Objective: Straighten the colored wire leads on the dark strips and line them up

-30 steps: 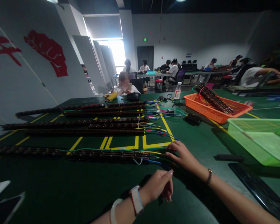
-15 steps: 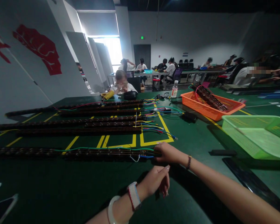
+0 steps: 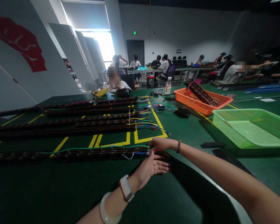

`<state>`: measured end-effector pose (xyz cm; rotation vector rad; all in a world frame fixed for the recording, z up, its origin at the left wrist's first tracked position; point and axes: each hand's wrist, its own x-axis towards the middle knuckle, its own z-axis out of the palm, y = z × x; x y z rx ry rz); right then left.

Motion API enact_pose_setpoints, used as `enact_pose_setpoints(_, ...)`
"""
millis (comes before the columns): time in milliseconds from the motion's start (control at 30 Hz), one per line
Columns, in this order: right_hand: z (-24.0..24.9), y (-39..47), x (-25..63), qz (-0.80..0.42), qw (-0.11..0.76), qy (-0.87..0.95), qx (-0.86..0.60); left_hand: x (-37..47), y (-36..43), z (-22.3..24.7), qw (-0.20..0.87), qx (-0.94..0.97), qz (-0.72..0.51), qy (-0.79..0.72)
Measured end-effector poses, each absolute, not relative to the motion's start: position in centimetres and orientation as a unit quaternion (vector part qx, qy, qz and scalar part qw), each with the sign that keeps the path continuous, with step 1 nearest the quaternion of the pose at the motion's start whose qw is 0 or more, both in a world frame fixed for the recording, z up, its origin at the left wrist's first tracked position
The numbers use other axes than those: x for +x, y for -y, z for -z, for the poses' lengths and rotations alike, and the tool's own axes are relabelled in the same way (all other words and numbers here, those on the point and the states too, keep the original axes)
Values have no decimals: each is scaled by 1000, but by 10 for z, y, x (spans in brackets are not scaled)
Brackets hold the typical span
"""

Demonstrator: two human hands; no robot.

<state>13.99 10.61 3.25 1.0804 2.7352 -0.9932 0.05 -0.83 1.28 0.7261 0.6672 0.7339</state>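
I see a wide green table (image 3: pixel 196 137) marked with yellow lines, with several long dark strips lying across its left side, and the nearest strip (image 3: pixel 84 153) ends at a bunch of coloured wires (image 3: pixel 140 152) close to the near edge. To the right sit a green basket (image 3: pixel 252 129) and, farther off, an orange basket (image 3: pixel 200 104) with a bottle (image 3: pixel 168 86) beside it. My right hand (image 3: pixel 160 144) rests on the wire end of the nearest strip, though I cannot tell whether its fingers grip anything, and my left hand (image 3: pixel 151 166) is just below it with fingers spread open, holding nothing.
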Motion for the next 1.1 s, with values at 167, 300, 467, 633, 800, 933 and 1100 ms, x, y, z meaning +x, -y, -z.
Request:
enact_pose_setpoints(167,-39,-97,137,297,14,-877,378,-1,3,-13,848,270,-352,-289)
enact_pose_setpoints(300,-43,-82,133,167,-2,-903,396,1,2,-8,853,217,-391,-268)
enact_pose_setpoints(467,-41,-66,126,18,-10,-938,347,3,3,-3,833,166,-452,-272)
enact_pose_setpoints(633,-33,-51,123,-95,3,-948,305,4,4,-5,814,145,-482,-288)
enact_pose_setpoints(800,-25,-34,119,-175,-14,-938,300,4,4,-4,782,126,-501,-348)
enact_pose_setpoints(933,-17,-25,117,-230,-38,-925,300,4,4,-1,777,105,-511,-353)
enact_pose_setpoints(1100,-5,-17,120,-251,-49,-920,296,6,3,0,773,85,-538,-326)
